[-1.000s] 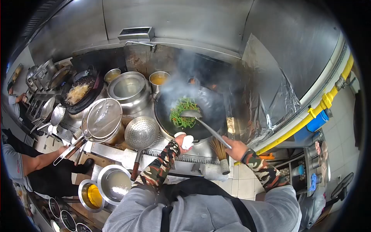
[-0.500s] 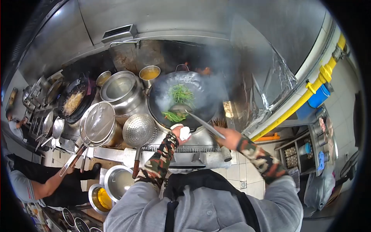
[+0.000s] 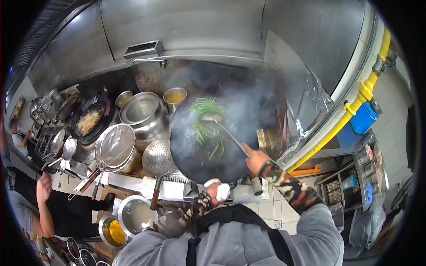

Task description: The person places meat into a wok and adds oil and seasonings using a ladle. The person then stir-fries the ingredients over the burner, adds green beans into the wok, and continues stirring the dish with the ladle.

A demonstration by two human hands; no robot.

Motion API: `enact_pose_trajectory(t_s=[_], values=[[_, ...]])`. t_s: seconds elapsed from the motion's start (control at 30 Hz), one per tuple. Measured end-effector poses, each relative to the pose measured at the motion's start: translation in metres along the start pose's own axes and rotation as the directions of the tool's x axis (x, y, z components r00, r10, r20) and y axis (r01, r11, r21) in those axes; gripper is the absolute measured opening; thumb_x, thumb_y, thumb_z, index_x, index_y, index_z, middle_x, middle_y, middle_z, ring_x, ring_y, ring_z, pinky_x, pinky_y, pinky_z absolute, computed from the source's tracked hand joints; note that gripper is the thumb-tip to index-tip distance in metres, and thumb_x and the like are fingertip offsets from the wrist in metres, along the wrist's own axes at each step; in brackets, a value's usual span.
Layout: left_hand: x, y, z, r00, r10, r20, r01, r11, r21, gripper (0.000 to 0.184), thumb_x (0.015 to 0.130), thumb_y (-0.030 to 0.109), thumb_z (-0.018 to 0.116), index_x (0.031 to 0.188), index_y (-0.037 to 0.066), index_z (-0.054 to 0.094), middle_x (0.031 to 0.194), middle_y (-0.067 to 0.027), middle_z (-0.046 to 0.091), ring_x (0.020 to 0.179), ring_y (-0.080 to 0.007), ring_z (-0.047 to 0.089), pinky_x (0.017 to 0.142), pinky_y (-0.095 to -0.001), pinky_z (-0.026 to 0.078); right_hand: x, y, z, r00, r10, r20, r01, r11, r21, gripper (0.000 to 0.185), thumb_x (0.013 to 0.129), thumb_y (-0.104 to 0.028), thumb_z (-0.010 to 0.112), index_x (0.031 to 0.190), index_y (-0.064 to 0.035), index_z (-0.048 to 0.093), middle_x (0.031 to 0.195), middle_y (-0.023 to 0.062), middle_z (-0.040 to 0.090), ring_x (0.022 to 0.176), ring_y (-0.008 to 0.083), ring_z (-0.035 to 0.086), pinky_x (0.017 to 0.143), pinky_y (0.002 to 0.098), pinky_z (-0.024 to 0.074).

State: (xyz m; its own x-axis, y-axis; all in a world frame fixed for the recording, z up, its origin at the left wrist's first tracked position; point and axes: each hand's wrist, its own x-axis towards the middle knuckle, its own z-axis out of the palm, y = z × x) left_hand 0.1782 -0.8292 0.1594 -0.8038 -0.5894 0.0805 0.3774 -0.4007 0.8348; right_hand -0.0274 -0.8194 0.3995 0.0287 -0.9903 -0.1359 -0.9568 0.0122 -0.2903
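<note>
My left hand (image 3: 214, 191) is closed round a white cloth (image 3: 223, 192) at the near rim of a large dark wok (image 3: 186, 162). Wrapped round the ladle's long handle (image 3: 233, 141), my right hand (image 3: 256, 159) is to the right of the wok. The ladle's bowl (image 3: 212, 117) is among long green vegetables (image 3: 206, 106) in the wok's upper part. Some green pieces (image 3: 216, 151) lie lower in it. Smoke partly veils the wok. Whether the cloth covers a wok handle is hidden.
To the left are a perforated skimmer (image 3: 158, 158), a mesh strainer (image 3: 117, 147), a steel pot (image 3: 141, 109) and another wok with frying food (image 3: 88, 123). A co-worker's raised hand (image 3: 44, 186) shows at the left. A yellow pipe (image 3: 364, 91) runs along the right.
The wok has tipped and come nearer, and my left hand has moved down with the cloth. The vegetables have spread. The co-worker's hand has left the strainer's handle and risen.
</note>
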Motion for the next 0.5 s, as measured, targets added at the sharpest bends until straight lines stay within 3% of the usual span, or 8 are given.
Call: enact_pose_trajectory(t_s=[0.03,0.07,0.1,0.13,0.17,0.23,0.3,0.5], values=[[-0.003,0.041,0.038,0.977,-0.134,0.163,0.209,0.734,-0.646,0.02,0.085,0.025,0.049,0.072,0.01,0.054,0.066,-0.0042,0.055,0.065,-0.0238,0.055,0.057,-0.0384,0.045,-0.01,0.003,-0.013,1.0,-0.019,0.003,0.019,1.0,0.002,0.058,0.081,-0.014,0.051,0.137,-0.0083,0.037,0.089,0.0247,0.063,0.084,0.0408,0.061,0.079,0.0462,0.048],[0.008,0.052,0.024,0.984,-0.162,-0.078,0.151,0.98,-0.127,0.015,0.084,0.024,0.051,0.077,0.012,0.056,0.069,-0.0043,0.057,0.07,-0.0227,0.057,0.06,-0.0373,0.046,-0.022,0.009,-0.02,0.999,-0.049,-0.005,0.049,0.999,0.02,0.059,0.08,-0.014,0.053,0.137,-0.0089,0.038,0.093,0.0239,0.063,0.087,0.0405,0.061,0.081,0.0454,0.048],[0.015,0.062,0.005,0.956,-0.057,-0.289,0.184,0.881,0.435,0.011,0.084,0.022,0.054,0.082,0.013,0.058,0.073,-0.0043,0.059,0.075,-0.0216,0.058,0.064,-0.0361,0.048,-0.027,0.02,-0.023,0.998,-0.045,0.042,0.045,0.999,-0.002,0.062,0.078,-0.014,0.055,0.137,-0.0105,0.038,0.099,0.0234,0.063,0.091,0.0397,0.061,0.083,0.0439,0.0481],[0.029,0.078,-0.012,0.888,-0.266,-0.375,0.219,0.962,-0.164,0.013,0.085,0.025,0.053,0.083,0.013,0.059,0.073,-0.0039,0.059,0.074,-0.0213,0.059,0.064,-0.036,0.049,-0.038,0.034,-0.03,0.989,-0.138,0.05,0.138,0.99,0.004,0.061,0.079,-0.015,0.055,0.138,-0.0107,0.037,0.098,0.0243,0.063,0.091,0.0395,0.061,0.083,0.0438,0.0481],[0.037,0.088,-0.023,0.816,-0.479,-0.325,0.135,0.703,-0.698,0.016,0.086,0.027,0.052,0.085,0.014,0.06,0.073,-0.0035,0.06,0.073,-0.0209,0.06,0.064,-0.0359,0.051,-0.048,0.04,-0.039,0.971,-0.234,0.053,0.234,0.972,0.011,0.06,0.081,-0.015,0.054,0.138,-0.0108,0.037,0.098,0.0251,0.062,0.091,0.0393,0.061,0.083,0.0437,0.0482],[0.039,0.094,-0.019,0.811,-0.544,-0.215,0.29,0.693,-0.66,0.02,0.089,0.028,0.049,0.085,0.013,0.06,0.071,-0.0025,0.06,0.069,-0.0203,0.06,0.061,-0.0358,0.052,-0.074,0.027,-0.075,0.959,-0.183,0.214,0.196,0.98,-0.038,0.06,0.08,-0.015,0.054,0.138,-0.0108,0.037,0.102,0.0245,0.062,0.093,0.039,0.061,0.082,0.0432,0.0485],[0.041,0.14,0.033,0.644,-0.628,-0.436,0.301,0.732,-0.611,0.022,0.09,0.027,0.046,0.083,0.012,0.06,0.069,-0.0022,0.06,0.065,-0.021,0.06,0.059,-0.0359,0.053,-0.07,0.026,-0.067,0.951,-0.231,0.205,0.245,0.968,-0.046,0.058,0.081,-0.012,0.051,0.137,-0.011,0.037,0.102,0.0235,0.062,0.093,0.0381,0.061,0.082,0.0439,0.0487],[0.02,0.062,-0.001,0.894,-0.35,-0.28,0.146,0.817,-0.558,0.024,0.091,0.026,0.044,0.077,0.01,0.056,0.064,-0.0046,0.056,0.062,-0.0208,0.058,0.051,-0.0344,0.047,0.014,0.014,0.0,0.995,-0.035,0.098,0.05,0.986,-0.162,0.061,0.081,-0.013,0.052,0.139,-0.0123,0.034,0.088,0.0251,0.064,0.084,0.0398,0.062,0.078,0.0456,0.049]])
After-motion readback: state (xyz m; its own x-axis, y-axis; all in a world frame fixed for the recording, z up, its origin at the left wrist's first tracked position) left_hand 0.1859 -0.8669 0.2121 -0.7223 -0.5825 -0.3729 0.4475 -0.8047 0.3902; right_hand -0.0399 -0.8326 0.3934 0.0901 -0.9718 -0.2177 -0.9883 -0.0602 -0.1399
